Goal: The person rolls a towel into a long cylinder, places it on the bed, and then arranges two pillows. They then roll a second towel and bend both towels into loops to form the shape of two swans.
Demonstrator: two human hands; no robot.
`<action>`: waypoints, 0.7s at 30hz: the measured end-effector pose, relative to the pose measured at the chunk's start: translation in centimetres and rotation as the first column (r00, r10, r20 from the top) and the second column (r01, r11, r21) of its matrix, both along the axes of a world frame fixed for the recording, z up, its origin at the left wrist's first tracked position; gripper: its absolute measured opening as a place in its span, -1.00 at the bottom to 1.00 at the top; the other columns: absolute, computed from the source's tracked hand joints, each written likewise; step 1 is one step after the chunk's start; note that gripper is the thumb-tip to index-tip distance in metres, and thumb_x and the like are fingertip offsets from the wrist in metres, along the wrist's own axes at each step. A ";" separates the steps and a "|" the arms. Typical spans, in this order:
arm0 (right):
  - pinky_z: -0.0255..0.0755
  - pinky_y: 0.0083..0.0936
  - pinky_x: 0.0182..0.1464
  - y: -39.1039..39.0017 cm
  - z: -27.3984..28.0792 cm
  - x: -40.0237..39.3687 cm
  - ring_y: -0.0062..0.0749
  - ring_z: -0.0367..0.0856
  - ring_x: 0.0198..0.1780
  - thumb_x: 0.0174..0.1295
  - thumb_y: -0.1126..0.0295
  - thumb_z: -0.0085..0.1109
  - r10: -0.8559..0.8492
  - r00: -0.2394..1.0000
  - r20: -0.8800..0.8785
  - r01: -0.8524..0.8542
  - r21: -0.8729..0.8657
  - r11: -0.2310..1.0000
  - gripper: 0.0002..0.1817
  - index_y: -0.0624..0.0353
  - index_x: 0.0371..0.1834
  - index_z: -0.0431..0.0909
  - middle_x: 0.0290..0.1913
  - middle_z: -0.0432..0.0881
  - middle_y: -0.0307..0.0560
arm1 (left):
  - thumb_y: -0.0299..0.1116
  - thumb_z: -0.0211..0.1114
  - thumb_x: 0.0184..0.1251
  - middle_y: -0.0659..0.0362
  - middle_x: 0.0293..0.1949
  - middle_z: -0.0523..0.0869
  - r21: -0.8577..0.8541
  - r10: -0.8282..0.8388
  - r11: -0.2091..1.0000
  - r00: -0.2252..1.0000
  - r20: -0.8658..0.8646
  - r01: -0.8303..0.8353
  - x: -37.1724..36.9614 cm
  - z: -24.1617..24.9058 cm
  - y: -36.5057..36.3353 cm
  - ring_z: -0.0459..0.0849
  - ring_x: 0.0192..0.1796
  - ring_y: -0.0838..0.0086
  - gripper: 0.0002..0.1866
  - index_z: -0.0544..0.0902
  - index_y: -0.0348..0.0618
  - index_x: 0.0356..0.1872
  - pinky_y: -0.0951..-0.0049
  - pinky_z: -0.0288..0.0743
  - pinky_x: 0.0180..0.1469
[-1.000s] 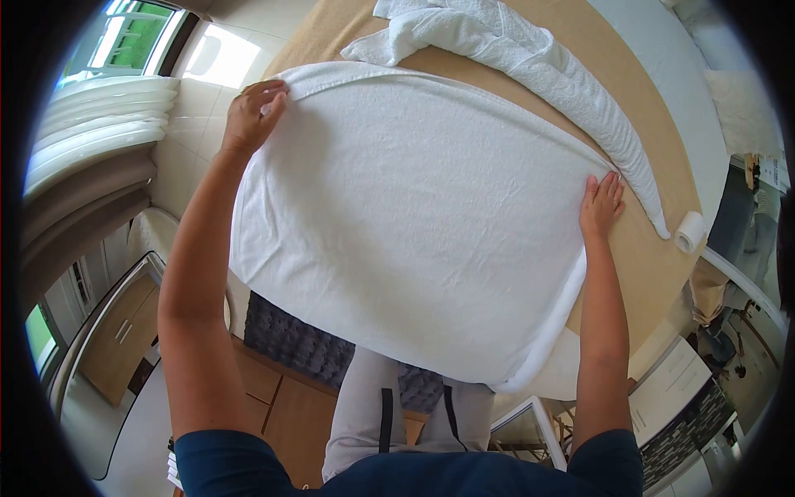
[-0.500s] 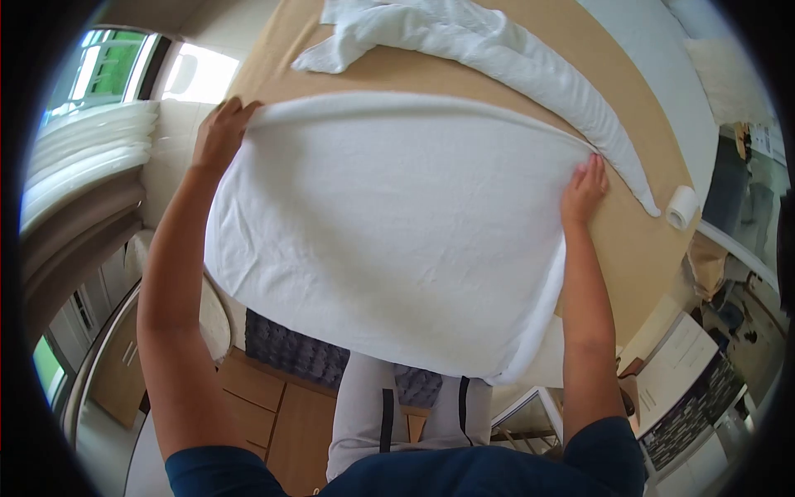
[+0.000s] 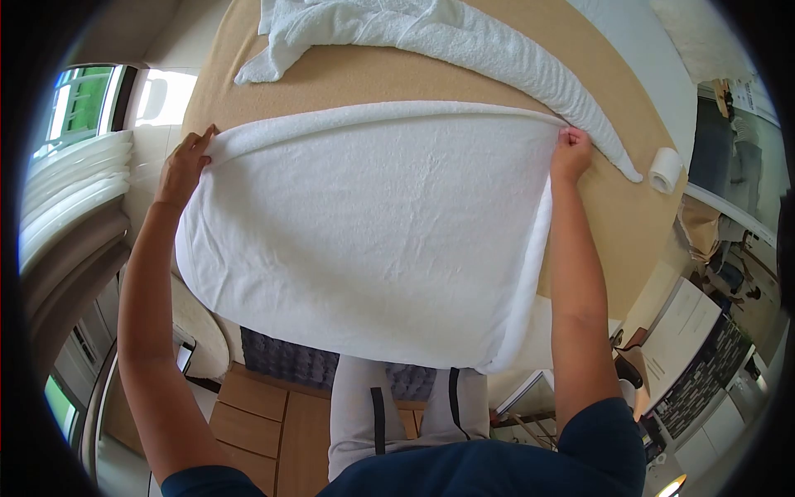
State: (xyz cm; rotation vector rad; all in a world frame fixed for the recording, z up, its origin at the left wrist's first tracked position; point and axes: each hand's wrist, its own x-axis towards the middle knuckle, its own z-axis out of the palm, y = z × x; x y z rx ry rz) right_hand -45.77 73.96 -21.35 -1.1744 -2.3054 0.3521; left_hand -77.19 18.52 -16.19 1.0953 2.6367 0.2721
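Observation:
A large white towel [image 3: 373, 215] is spread over the tan-covered surface, its near edge hanging toward my legs. Along its far side runs a narrow folded-over band. My left hand [image 3: 186, 170] pinches the left end of that band between thumb and fingers. At the far right corner, my right hand [image 3: 571, 156] is closed on the towel's edge. Just beyond lies a second white towel [image 3: 439, 29], bunched into a long curved shape whose thin tail tapers down to the right, close to my right hand.
The tan cover [image 3: 629, 215] extends beyond both towels. A white paper roll [image 3: 665, 171] stands near its right edge. Stacked white folds [image 3: 79, 178] are at the left by a window [image 3: 83, 99]. Wooden drawers [image 3: 248, 414] and a dark textured mat [image 3: 286, 360] are below.
The towel's far edge has turned over toward me into a visible band. My right fingers, earlier laid out along the edge, have curled closed. The camera view has shifted slightly.

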 end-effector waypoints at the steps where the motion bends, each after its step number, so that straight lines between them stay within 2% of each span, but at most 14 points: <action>1: 0.43 -0.29 -0.18 -0.2 0.7 -0.5 -0.12 0.55 -0.32 0.10 0.40 0.20 -0.150 0.988 -0.040 0.143 -0.142 0.979 -0.80 0.30 -0.26 0.54 -0.36 0.56 0.03 | -0.58 0.28 0.01 0.15 -0.28 0.50 -0.064 -0.040 0.997 0.998 -0.047 0.037 0.1 0.1 -0.1 0.58 -0.19 0.24 -0.37 0.43 0.03 0.22 0.25 0.49 -0.10; 2: 0.44 -0.24 -0.26 0.0 0.4 -0.6 -0.08 0.57 -0.39 0.07 0.35 0.23 -0.164 0.984 -0.069 0.157 -0.095 0.983 -0.84 0.20 -0.43 0.51 -0.41 0.59 0.01 | -0.58 0.28 0.01 0.15 -0.28 0.50 -0.072 -0.040 0.997 0.998 -0.043 0.037 0.4 0.3 -0.2 0.58 -0.19 0.24 -0.37 0.43 0.03 0.22 0.25 0.49 -0.10; 3: 0.44 -0.24 -0.26 0.1 0.3 -0.5 -0.08 0.57 -0.39 0.07 0.35 0.23 -0.163 0.984 -0.066 0.156 -0.099 0.983 -0.84 0.20 -0.43 0.51 -0.41 0.59 0.01 | -0.58 0.27 0.01 0.15 -0.29 0.50 -0.097 -0.031 0.995 0.992 -0.120 0.019 0.7 0.5 -0.2 0.57 -0.19 0.25 -0.37 0.44 0.02 0.21 0.26 0.49 -0.10; 5: 0.44 -0.20 -0.29 0.5 0.3 0.0 -0.04 0.58 -0.37 0.09 0.30 0.20 -0.128 0.963 0.239 0.134 -0.007 0.991 -0.83 0.17 -0.45 0.51 -0.42 0.60 0.02 | -0.58 0.27 0.01 0.14 -0.30 0.49 -0.119 -0.027 0.993 0.981 -0.192 0.004 1.1 0.2 -0.6 0.57 -0.19 0.25 -0.38 0.44 0.02 0.21 0.27 0.49 -0.10; 6: 0.44 -0.20 -0.29 0.8 0.2 0.0 -0.04 0.58 -0.37 0.09 0.30 0.20 -0.132 0.961 0.242 0.138 -0.005 0.990 -0.83 0.17 -0.45 0.51 -0.42 0.60 0.02 | -0.59 0.25 0.02 0.14 -0.30 0.48 -0.125 -0.026 0.992 0.977 -0.210 0.000 1.0 -0.4 -1.5 0.57 -0.20 0.25 -0.38 0.44 0.03 0.21 0.28 0.49 -0.10; 8: 0.43 -0.18 -0.32 1.5 0.3 -0.2 -0.02 0.58 -0.38 0.10 0.29 0.17 -0.038 0.968 0.249 0.009 0.117 0.993 -0.84 0.14 -0.46 0.50 -0.46 0.60 0.03 | -0.60 0.23 0.02 0.13 -0.30 0.47 -0.123 -0.030 0.992 0.975 -0.219 0.003 1.6 -0.8 -1.3 0.57 -0.21 0.25 -0.38 0.43 0.04 0.22 0.28 0.49 -0.10; 10: 0.42 -0.17 -0.32 1.7 0.0 -0.3 0.00 0.58 -0.38 0.11 0.30 0.15 -0.044 0.972 0.230 0.014 0.133 0.991 -0.84 0.14 -0.47 0.49 -0.46 0.60 0.03 | -0.64 0.17 0.02 0.10 -0.28 0.47 -0.188 0.042 0.979 0.981 -0.192 -0.079 2.7 -0.8 -1.5 0.57 -0.21 0.23 -0.35 0.39 0.01 0.25 0.28 0.50 -0.09; 13: 0.41 -0.17 -0.33 1.3 -0.7 -1.0 0.00 0.57 -0.39 0.11 0.34 0.14 -0.065 0.979 0.191 0.043 0.116 0.992 -0.85 0.15 -0.50 0.46 -0.46 0.59 0.03 | -0.65 0.11 0.05 0.07 -0.26 0.46 -0.191 -0.003 0.981 0.985 -0.175 -0.031 4.6 -0.3 -1.6 0.57 -0.19 0.20 -0.35 0.34 -0.04 0.28 0.27 0.51 -0.09; 14: 0.40 -0.17 -0.34 1.3 -0.9 -0.9 -0.01 0.56 -0.40 0.10 0.35 0.14 -0.044 0.987 0.154 0.027 0.113 0.993 -0.86 0.15 -0.50 0.46 -0.46 0.59 0.03 | -0.64 0.09 0.10 0.06 -0.23 0.48 -0.109 -0.018 0.994 0.990 -0.138 0.003 5.3 0.0 -1.7 0.57 -0.18 0.18 -0.37 0.32 -0.09 0.29 0.25 0.50 -0.10; 15: 0.40 -0.16 -0.35 1.4 -0.9 -0.9 -0.01 0.56 -0.40 0.10 0.36 0.14 -0.023 0.993 0.114 0.010 0.112 0.994 -0.86 0.16 -0.50 0.46 -0.47 0.58 0.03 | -0.64 0.09 0.10 0.06 -0.23 0.48 -0.117 -0.018 0.993 0.990 -0.140 0.002 5.3 -0.3 -2.3 0.57 -0.18 0.18 -0.37 0.32 -0.09 0.29 0.25 0.50 -0.10; 17: 0.39 -0.16 -0.35 1.6 -1.1 -0.8 -0.01 0.55 -0.41 0.10 0.37 0.14 -0.007 0.994 0.109 -0.005 0.105 0.994 -0.86 0.16 -0.51 0.45 -0.47 0.58 0.02 | -0.62 0.08 0.14 0.07 -0.18 0.49 -0.075 0.029 0.997 0.999 -0.015 -0.030 4.9 -0.1 -3.2 0.57 -0.17 0.17 -0.41 0.35 -0.05 0.28 0.25 0.50 -0.11; 18: 0.38 -0.16 -0.35 1.6 -1.2 -0.7 -0.02 0.54 -0.41 0.09 0.37 0.14 0.008 0.994 0.108 -0.019 0.106 0.994 -0.86 0.17 -0.51 0.45 -0.47 0.58 0.02 | -0.59 0.15 0.13 0.06 -0.16 0.51 -0.193 0.051 0.980 0.999 0.006 -0.049 4.3 -0.1 -3.5 0.57 -0.17 0.16 -0.41 0.38 -0.01 0.26 0.27 0.48 -0.10; 19: 0.38 -0.16 -0.35 1.6 -1.2 -0.8 -0.02 0.54 -0.41 0.09 0.37 0.14 0.015 0.995 0.101 -0.025 0.097 0.995 -0.86 0.17 -0.51 0.45 -0.47 0.58 0.02 | -0.59 0.15 0.13 0.06 -0.16 0.51 -0.202 0.058 0.978 0.998 -0.001 -0.057 3.4 -0.3 -3.4 0.57 -0.17 0.16 -0.41 0.38 -0.01 0.26 0.27 0.48 -0.10; 21: 0.38 -0.16 -0.35 1.6 -1.4 -0.8 -0.01 0.54 -0.40 0.08 0.39 0.14 -0.004 0.994 0.110 -0.007 0.095 0.995 -0.87 0.17 -0.52 0.44 -0.46 0.57 0.02 | -0.55 0.24 0.07 0.06 -0.21 0.53 -0.110 -0.222 0.974 0.943 -0.249 0.200 1.9 -0.8 -3.4 0.56 -0.19 0.18 -0.38 0.39 0.00 0.24 0.29 0.47 -0.08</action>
